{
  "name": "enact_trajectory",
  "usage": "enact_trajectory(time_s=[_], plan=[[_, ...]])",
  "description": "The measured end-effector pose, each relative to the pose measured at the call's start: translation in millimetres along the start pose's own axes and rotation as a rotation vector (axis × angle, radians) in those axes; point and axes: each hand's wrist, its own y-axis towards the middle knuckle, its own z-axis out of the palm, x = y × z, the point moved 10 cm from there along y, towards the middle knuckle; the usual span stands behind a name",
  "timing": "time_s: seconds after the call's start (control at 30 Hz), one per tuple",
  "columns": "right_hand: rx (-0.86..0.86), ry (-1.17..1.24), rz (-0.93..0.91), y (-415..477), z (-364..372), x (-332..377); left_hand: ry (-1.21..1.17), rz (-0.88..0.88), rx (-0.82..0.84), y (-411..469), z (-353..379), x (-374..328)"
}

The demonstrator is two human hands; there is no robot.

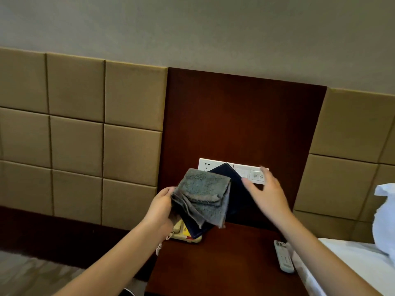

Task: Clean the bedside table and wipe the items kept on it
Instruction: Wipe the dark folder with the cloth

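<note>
My left hand (160,207) grips a folded grey cloth (203,195) together with a flat dark navy folder (235,197), both raised above the dark wooden bedside table (224,259). The cloth drapes over the folder's left half. My right hand (267,189) hovers with fingers spread just right of the folder, holding nothing; it looks blurred. A cream telephone (181,232) sits on the table's back left, partly hidden under the folder and cloth. A white remote control (283,256) lies at the table's right edge.
A white socket and switch panel (254,174) is on the brown wooden back panel (241,116). Tan padded headboard squares flank it. White bedding (352,263) and a white pillow (384,214) lie at the right. Patterned carpet shows at lower left.
</note>
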Motion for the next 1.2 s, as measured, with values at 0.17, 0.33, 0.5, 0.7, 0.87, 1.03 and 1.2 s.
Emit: enact_trajectory(time_s=[0.17, 0.33, 0.5, 0.7, 0.87, 1.03, 1.2], plan=[[0.472, 0.817, 0.419, -26.2, 57.4, -32.7, 0.055, -0.037, 0.034, 6.4, 0.8, -2.7], [0.386, 0.868, 0.378, -26.9, 64.1, -23.8, 0.374, 0.311, -0.138, 12.8, -16.9, -60.4], [0.346, 0.912, 0.360, -33.4, 76.3, -1.9, 1.582, 0.866, 0.013, -29.4, 70.6, -43.8], [0.235, 0.959, 0.310, -40.4, 66.9, -1.6, 1.611, 0.759, 0.101, 5.9, 64.8, -30.1], [0.155, 0.935, 0.225, -39.0, 45.1, -1.7, 1.263, 0.590, 0.055, 21.8, 28.4, -45.4], [0.196, 0.876, 0.131, -36.8, 41.8, 17.2, 0.988, 0.497, -0.044, 23.9, 12.8, -56.8], [0.183, 0.907, 0.082, -34.7, 39.1, 24.4, 0.559, 0.163, -0.083, 33.5, -8.8, -38.3]])
